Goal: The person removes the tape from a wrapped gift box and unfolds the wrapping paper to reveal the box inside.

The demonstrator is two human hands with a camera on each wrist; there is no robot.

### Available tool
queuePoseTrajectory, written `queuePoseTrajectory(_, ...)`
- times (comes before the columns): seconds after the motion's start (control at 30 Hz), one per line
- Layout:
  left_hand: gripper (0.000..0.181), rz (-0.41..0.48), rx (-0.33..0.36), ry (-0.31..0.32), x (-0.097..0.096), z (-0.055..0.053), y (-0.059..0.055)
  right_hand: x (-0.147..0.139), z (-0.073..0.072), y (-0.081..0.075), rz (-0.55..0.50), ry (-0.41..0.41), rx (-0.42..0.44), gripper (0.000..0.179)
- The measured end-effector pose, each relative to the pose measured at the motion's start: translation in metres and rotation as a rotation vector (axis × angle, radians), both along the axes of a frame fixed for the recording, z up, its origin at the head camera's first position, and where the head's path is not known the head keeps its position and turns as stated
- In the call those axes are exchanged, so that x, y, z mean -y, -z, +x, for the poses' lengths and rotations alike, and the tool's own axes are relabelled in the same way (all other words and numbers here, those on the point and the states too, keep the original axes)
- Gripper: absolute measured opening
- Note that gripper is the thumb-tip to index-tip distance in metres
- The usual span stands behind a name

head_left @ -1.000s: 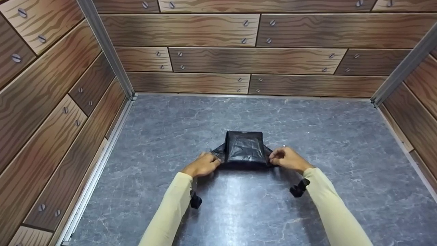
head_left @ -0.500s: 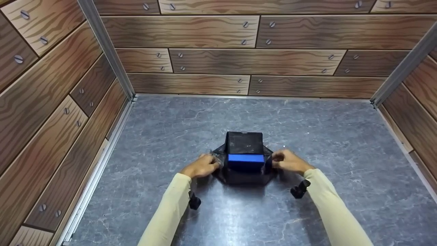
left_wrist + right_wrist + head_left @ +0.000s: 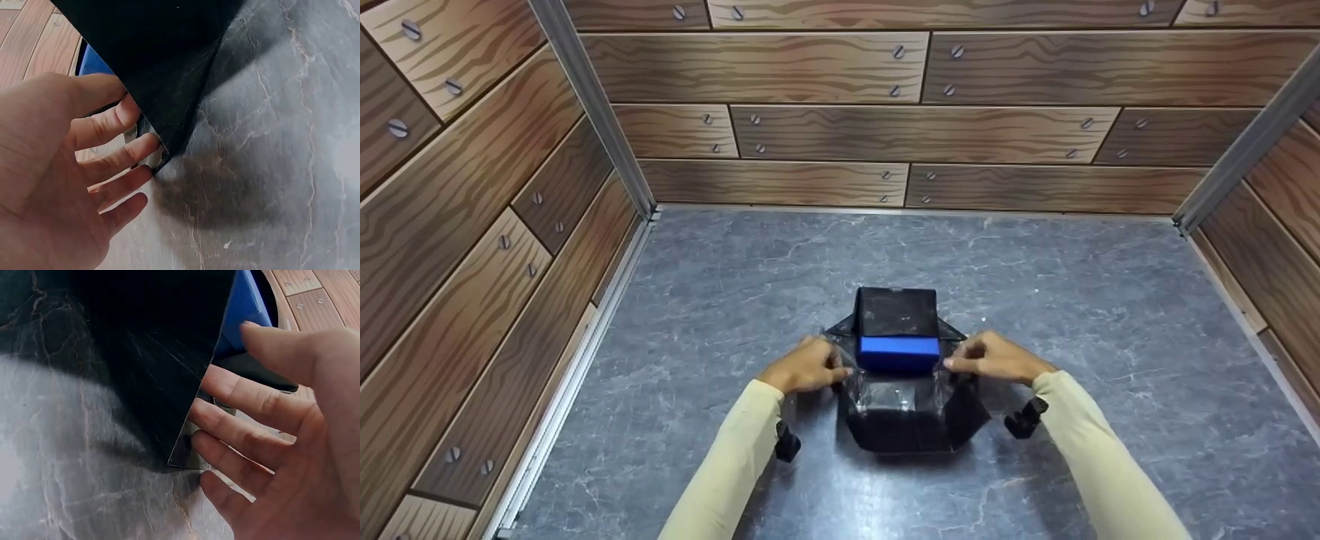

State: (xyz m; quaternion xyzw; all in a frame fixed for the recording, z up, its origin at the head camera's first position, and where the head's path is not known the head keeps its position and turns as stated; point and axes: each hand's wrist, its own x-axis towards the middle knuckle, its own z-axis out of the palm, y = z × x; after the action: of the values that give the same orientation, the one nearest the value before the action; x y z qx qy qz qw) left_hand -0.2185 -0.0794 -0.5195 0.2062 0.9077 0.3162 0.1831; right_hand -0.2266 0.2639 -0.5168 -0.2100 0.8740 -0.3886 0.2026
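Note:
A blue box point(image 3: 900, 352) stands mid-floor, partly wrapped in a creased black sheet point(image 3: 898, 311). That sheet covers the rear of its top, while a strip of blue shows at the front. The sheet's front flap point(image 3: 904, 431) hangs folded out toward me. My left hand point(image 3: 806, 365) is at the flap's left side, fingertips along its edge. On the other side, my right hand point(image 3: 996, 358) has its fingertips at the flap's right edge. In the right wrist view, the thumb point(image 3: 281, 349) is spread away from the fingers, near the blue box point(image 3: 244, 312).
The grey marbled floor point(image 3: 720, 285) surrounds the box. Wood-plank-patterned walls point(image 3: 825, 135) rise at the back and both sides, joined by metal corner posts point(image 3: 600, 112). Small black cameras point(image 3: 787, 442) sit on both wrists.
The black sheet's front flap has come away from over the box and folded down toward me, baring the blue front. Both hands have stayed close to the box's sides.

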Motion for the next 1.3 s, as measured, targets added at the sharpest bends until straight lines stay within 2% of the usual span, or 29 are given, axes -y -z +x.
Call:
queuePoseTrajectory(0.1, 0.018, -0.034, 0.002, 0.017, 0.001, 0.002, -0.002, 0.001, 0.002, 0.0, 0.017, -0.036, -0.049, 0.025)
queuePoseTrajectory(0.2, 0.023, -0.088, -0.03, 0.058, 0.001, 0.004, -0.003, 0.001, 0.003, 0.002, 0.038, -0.056, -0.104, 0.034)
queuePoseTrajectory(0.37, 0.06, -0.204, -0.075, 0.117, 0.0, 0.008, -0.002, 0.002, 0.006, 0.007, 0.098, -0.096, -0.162, 0.057)
queuePoseTrajectory(0.5, 0.089, -0.252, -0.084, 0.141, -0.003, 0.011, 0.0, 0.004, 0.011, 0.01, 0.172, -0.121, -0.19, 0.074)
queuePoseTrajectory(0.7, 0.116, -0.306, -0.087, 0.179, -0.005, 0.013, 0.005, 0.009, 0.014, 0.013, 0.223, -0.117, -0.225, 0.091)
queuePoseTrajectory(0.9, 0.124, -0.354, -0.117, 0.185, -0.004, 0.01, 0.007, 0.009, 0.011, 0.012, 0.251, -0.102, -0.242, 0.096)
queuePoseTrajectory(1.17, 0.127, -0.337, -0.12, 0.183, -0.007, 0.007, 0.01, 0.006, 0.008, 0.011, 0.278, -0.092, -0.233, 0.099)
queuePoseTrajectory(1.3, 0.129, -0.366, -0.136, 0.184, -0.01, 0.007, 0.012, 0.006, 0.01, 0.011, 0.298, -0.089, -0.22, 0.101)
